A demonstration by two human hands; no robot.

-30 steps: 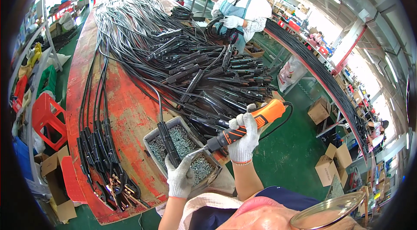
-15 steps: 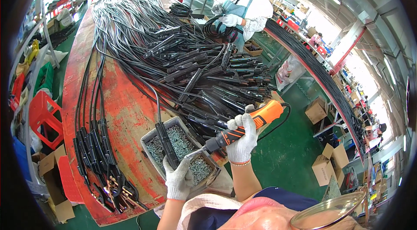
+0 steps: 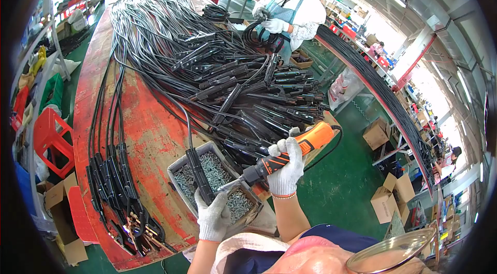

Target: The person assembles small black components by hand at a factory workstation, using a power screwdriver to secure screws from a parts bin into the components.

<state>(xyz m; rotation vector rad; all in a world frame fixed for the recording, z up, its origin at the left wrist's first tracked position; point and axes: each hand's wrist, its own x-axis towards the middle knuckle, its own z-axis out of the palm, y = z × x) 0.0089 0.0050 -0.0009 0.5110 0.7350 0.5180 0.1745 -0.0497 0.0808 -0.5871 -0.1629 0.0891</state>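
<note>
Head view, orange-and-black power screwdriver [image 3: 277, 161], slim black cabled part [image 3: 199, 173]

The counter [image 3: 150, 170] is long, its red paint worn through in patches to bare wood. Grey and black cables [image 3: 150, 10] spread over its far part, with a black coil [image 3: 215, 12] beside them. Black handles [image 3: 227, 103] lie heaped along the right side. At the near left, a smaller bundle [image 3: 115, 173] lies lengthwise, its copper ends [image 3: 135, 225] close to the near edge. Right of that bundle, well apart, sits a divided bin [image 3: 182, 191] of screws [image 3: 215, 168].
</note>
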